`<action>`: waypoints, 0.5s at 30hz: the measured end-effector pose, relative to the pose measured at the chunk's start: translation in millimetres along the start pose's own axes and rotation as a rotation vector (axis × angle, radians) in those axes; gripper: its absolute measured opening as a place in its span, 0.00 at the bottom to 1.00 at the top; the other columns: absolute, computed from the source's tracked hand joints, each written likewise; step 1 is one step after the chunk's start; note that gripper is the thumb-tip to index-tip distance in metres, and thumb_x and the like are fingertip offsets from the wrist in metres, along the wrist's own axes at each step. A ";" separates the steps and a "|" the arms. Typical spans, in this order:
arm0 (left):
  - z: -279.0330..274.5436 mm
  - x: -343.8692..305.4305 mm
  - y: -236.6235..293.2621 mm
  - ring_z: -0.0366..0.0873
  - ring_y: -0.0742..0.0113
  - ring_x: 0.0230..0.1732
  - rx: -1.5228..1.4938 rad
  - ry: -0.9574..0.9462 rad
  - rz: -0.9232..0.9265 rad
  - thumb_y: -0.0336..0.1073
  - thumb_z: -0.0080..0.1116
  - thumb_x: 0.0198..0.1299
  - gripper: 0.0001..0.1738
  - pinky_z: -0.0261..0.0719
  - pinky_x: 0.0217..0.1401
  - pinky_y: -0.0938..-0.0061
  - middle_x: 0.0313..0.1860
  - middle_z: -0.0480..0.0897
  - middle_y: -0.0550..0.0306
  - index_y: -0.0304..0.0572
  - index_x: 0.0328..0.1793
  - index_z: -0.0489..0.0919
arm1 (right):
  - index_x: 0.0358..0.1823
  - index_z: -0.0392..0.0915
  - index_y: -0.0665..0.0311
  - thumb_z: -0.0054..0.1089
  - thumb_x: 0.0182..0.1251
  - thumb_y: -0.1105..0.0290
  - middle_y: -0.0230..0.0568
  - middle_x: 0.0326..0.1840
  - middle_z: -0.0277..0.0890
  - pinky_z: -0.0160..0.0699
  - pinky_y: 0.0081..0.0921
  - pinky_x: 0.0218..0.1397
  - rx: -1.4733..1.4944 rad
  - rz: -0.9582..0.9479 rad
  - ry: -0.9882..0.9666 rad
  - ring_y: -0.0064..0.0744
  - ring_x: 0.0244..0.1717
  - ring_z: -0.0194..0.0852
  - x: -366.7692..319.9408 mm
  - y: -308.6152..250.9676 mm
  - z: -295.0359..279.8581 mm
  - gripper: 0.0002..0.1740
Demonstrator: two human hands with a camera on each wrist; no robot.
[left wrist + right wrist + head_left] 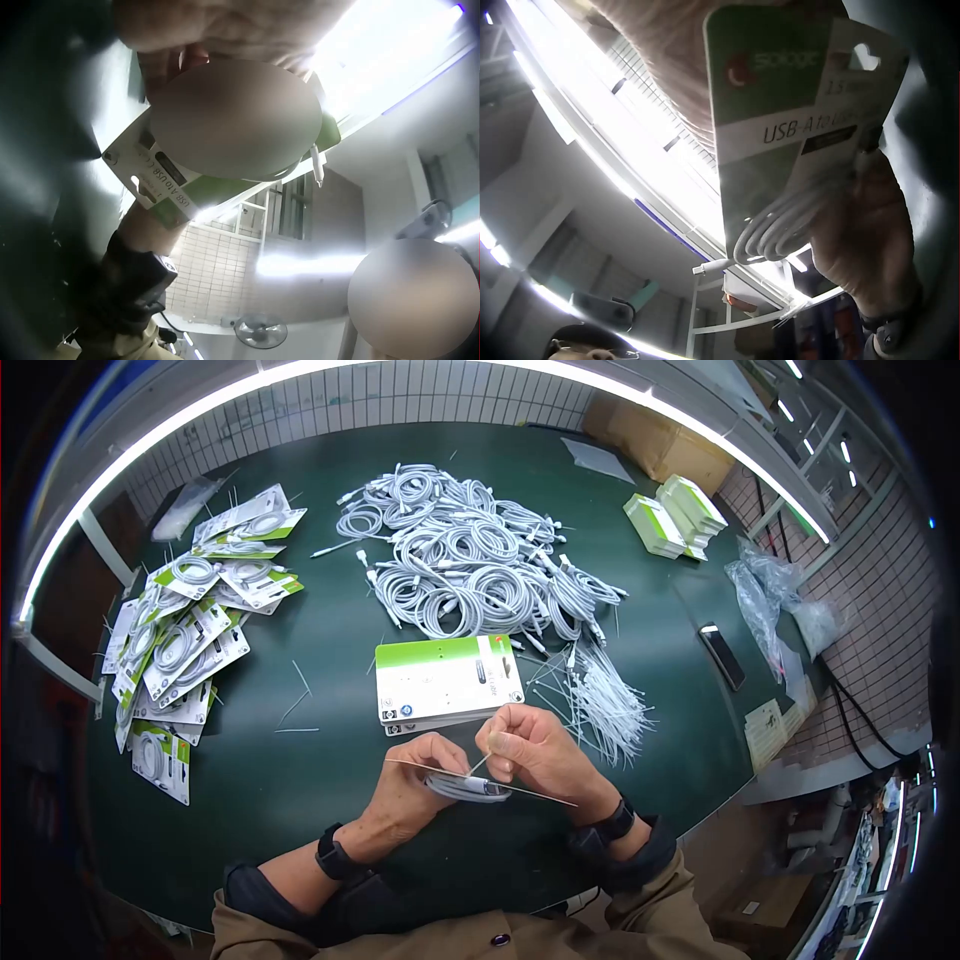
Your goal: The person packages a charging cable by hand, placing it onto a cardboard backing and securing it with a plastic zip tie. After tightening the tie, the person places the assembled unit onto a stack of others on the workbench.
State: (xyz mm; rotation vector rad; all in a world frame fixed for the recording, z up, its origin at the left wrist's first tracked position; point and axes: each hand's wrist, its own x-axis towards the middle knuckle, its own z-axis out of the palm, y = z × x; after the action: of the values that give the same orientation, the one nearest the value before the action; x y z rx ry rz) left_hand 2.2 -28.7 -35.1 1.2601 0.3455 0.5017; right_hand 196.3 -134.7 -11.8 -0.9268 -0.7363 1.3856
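Near the front of the table, my left hand (405,795) grips a green-and-white cable card (550,796), seen almost edge-on in the head view. A coiled white USB cable (455,792) lies against the card's near face; in the right wrist view the printed card (780,97) shows with the coil (769,232) on it. My right hand (545,750) pinches a thin white cable tie (481,763) that stands up from the card between both hands. Just beyond them lies a stack of blank cards (440,675).
A large heap of coiled cables (470,560) fills the middle back. Loose cable ties (610,705) lie to the right of the stack. Carded cables (180,645) are piled at left. A phone (722,657), boxes of cards (675,518) and plastic bags (765,605) are at right.
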 end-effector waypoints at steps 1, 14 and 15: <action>-1.9 1.5 -0.7 0.83 0.72 0.42 0.011 0.003 -0.004 0.15 0.71 0.57 0.14 0.84 0.46 0.78 0.41 0.85 0.52 0.39 0.34 0.77 | 0.44 0.75 0.70 0.61 0.81 0.70 0.33 0.33 0.75 0.75 0.20 0.37 -0.004 0.009 -0.021 0.18 0.31 0.71 -1.0 0.9 0.8 0.09; 0.8 0.5 4.3 0.86 0.72 0.43 0.073 0.003 0.112 0.19 0.73 0.60 0.12 0.86 0.48 0.77 0.41 0.87 0.55 0.39 0.37 0.78 | 0.41 0.72 0.67 0.60 0.78 0.76 0.40 0.41 0.76 0.72 0.19 0.37 -0.171 -0.034 -0.055 0.18 0.31 0.69 -14.7 -11.7 21.0 0.06; 1.2 0.4 5.9 0.87 0.72 0.43 0.097 0.004 0.110 0.19 0.73 0.60 0.12 0.86 0.48 0.77 0.41 0.87 0.55 0.39 0.37 0.78 | 0.41 0.72 0.67 0.60 0.78 0.76 0.40 0.42 0.76 0.72 0.19 0.37 -0.198 -0.038 -0.064 0.18 0.31 0.69 -15.0 -13.7 21.0 0.06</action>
State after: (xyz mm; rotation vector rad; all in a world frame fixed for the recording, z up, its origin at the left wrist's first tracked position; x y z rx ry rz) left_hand 2.1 -28.2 -29.0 1.3780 0.3079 0.5872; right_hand 183.4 -146.7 11.5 -1.0211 -0.9478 1.3310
